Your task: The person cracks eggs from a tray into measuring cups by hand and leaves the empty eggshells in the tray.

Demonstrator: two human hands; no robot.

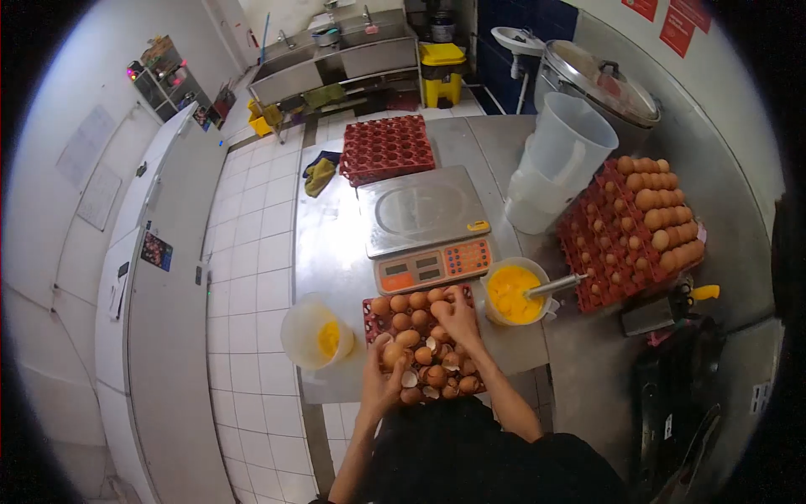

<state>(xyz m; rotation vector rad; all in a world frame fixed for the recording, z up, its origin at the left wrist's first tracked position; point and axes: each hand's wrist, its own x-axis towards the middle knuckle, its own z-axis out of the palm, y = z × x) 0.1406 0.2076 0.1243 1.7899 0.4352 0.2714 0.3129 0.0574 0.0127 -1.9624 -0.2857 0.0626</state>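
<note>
My left hand (383, 380) is closed around a brown egg (392, 354) above the left side of a red egg tray (368, 316). Farther up the tray, the fingers of my right hand (457, 321) are wrapped around another brown egg (439, 310). Whole eggs sit in the tray's far rows, while cracked shells (431, 391) with white insides lie in the near part. Left of the tray stands a translucent jug (300, 336) with some yolk in it. On the right, a second jug (514, 265) holds much more yellow egg and a metal-handled tool (554, 286).
Beyond the tray is a scale (424, 210) with an orange keypad, and red stacked trays (388, 149) stand behind it. Tall clear pitchers (558, 168) and egg-filled trays (613, 244) occupy the right. A cloth (320, 176) lies at the table's left edge.
</note>
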